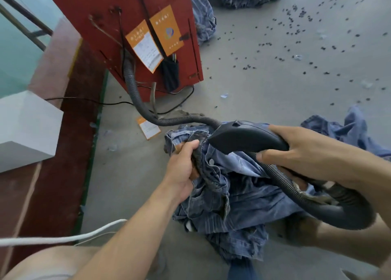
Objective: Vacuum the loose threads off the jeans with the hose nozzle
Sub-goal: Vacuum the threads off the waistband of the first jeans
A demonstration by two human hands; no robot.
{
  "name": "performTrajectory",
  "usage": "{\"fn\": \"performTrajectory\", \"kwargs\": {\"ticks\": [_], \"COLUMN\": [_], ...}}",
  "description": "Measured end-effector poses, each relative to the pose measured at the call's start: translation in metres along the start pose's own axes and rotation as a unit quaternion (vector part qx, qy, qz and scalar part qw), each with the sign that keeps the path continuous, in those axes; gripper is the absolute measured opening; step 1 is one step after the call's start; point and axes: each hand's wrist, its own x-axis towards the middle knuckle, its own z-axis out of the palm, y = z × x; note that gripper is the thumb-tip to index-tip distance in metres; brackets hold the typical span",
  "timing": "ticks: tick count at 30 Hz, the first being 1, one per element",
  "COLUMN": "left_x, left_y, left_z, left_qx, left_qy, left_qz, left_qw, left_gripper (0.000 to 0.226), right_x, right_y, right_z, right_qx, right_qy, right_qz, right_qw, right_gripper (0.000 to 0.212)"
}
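Jeans (228, 186) bunched on the floor (264, 72), waistband gripped in left hand (183, 167). Right hand (296, 150) curled round hose nozzle (243, 138), mouth against the denim. Likely snag: loose fabric sucked in, blocking airflow, if held slack.

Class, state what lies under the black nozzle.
Under the nozzle lie bunched jeans, gripped by the left hand. The floor beneath them is covered.
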Motion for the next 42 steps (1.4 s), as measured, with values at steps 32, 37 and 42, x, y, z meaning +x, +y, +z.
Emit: {"fn": "performTrajectory", "kwargs": {"ticks": [32, 37, 42], "left_x": [0.003, 0.005, 0.011], "left_y": [-0.02, -0.028, -0.028], "left_z": [0.011, 0.007, 0.0], "left_qx": [-0.018, 0.054, 0.137], "left_qy": [-0.091, -0.1, -0.076], "left_qz": [0.021, 0.048, 0.091], "left_qw": [0.995, 0.992, 0.983], "left_gripper": [0.023, 0.021, 0.021], "right_x": [0.002, 0.017, 0.012], "right_y": [-0.006, -0.008, 0.001], "right_z": [0.009, 0.017, -0.009], "right_qx": [0.192, 0.155, 0.205], "right_qy": [0.044, 0.039, 0.022], "right_qz": [0.057, 0.056, 0.082], "right_qw": [0.979, 0.986, 0.975], "right_gripper": [0.019, 0.02, 0.033]}}
